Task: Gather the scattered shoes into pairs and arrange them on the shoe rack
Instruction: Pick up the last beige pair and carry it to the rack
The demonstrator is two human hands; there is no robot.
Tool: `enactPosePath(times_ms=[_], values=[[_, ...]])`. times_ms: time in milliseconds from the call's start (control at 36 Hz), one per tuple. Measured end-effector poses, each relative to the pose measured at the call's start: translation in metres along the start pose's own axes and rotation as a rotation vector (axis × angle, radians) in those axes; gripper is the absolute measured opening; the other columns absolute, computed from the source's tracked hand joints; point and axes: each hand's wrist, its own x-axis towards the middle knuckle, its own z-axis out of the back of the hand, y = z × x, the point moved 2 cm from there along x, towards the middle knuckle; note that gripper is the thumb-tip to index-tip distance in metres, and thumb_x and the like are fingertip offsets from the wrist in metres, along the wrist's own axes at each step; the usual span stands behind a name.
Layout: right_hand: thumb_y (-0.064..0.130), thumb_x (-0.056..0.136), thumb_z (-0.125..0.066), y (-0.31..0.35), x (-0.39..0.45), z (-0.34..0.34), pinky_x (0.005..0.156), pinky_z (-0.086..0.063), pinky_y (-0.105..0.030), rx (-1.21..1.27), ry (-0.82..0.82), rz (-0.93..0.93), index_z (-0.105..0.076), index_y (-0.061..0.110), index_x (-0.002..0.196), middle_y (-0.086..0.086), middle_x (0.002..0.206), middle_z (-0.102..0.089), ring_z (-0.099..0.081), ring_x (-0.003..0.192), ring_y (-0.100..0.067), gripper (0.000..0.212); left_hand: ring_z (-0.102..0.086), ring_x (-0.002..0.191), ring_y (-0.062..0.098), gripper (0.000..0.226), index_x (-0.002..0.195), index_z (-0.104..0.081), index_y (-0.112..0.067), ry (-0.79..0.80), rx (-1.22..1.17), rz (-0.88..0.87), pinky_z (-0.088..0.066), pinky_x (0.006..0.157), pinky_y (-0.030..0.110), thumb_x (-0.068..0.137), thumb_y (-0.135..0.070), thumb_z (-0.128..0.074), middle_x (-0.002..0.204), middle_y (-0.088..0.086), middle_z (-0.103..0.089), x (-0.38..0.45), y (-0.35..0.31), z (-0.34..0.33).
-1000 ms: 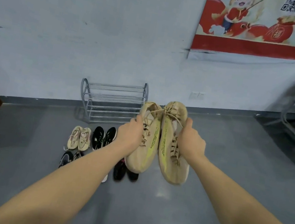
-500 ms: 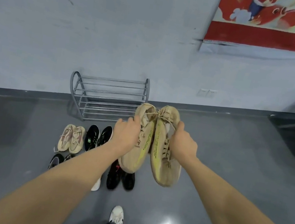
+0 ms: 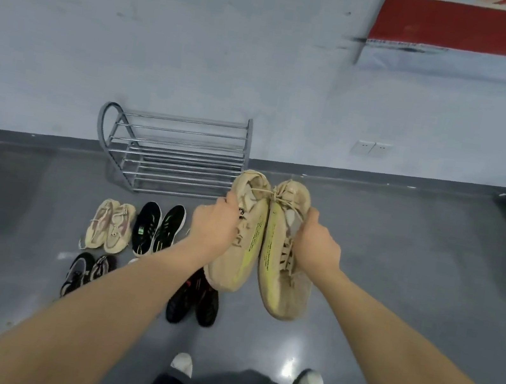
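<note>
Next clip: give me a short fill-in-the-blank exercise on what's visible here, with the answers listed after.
1. Each hand, left hand and right hand, grips one ____ shoe.
2. The metal shoe rack holds ____ shoes.
3. The black shoes with green stripes stand on the ____.
4. The rack stands against the ____.

Answers: tan; no; floor; wall

Dim, cool, soft-focus light; glare spot on the glossy floor [image 3: 287, 367]; wide-angle bending at edges.

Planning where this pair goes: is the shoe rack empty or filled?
Empty: the shoe rack shows only bare metal bars on every tier; all shoes lie on the floor or in hand.
</note>
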Motion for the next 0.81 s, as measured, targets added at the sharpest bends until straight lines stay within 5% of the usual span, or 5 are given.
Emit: enactPosePath(times_ms=[167,417,806], values=[[0.008,0.094,-0.031,-0.048,0.030,0.003,0.058,-0.038,-0.035,0.003,0.083,0.072,-0.035,0.006,0.119,-0.004,0.075,-0.048,-0.049,0.067,-0.027,0.025,-0.063,0.092,0.029,0.033,0.120,-0.039,-0.004,-0.002,-0.013,0.079,-0.038,0.067,0.033,0.089,-0.009,-0.050,0.111,0.010,-0.060,0.020,-0.050,-0.019],[0.009,0.095,-0.032,-0.102,0.070,-0.033,0.060,-0.039,-0.037,0.002,0.165,0.114,-0.036,0.006,0.117,-0.014,0.091,-0.059,-0.049,0.071,-0.030,0.023,-0.063,0.090,0.029,0.029,0.118,-0.039,-0.004,0.076,-0.020,0.171,-0.039,0.062,0.031,0.091,-0.007,-0.047,0.110,0.009,-0.059,0.038,-0.089,-0.070],[0.013,0.098,-0.029,-0.159,0.154,-0.266,0.061,-0.042,-0.037,0.040,0.166,0.084,-0.040,0.009,0.120,-0.012,0.086,-0.055,-0.053,0.075,-0.033,0.025,-0.061,0.087,0.031,0.022,0.114,-0.039,-0.004,0.070,-0.274,0.223,-0.040,0.064,0.035,0.092,-0.009,-0.042,0.101,0.011,-0.060,0.090,-0.042,-0.316]])
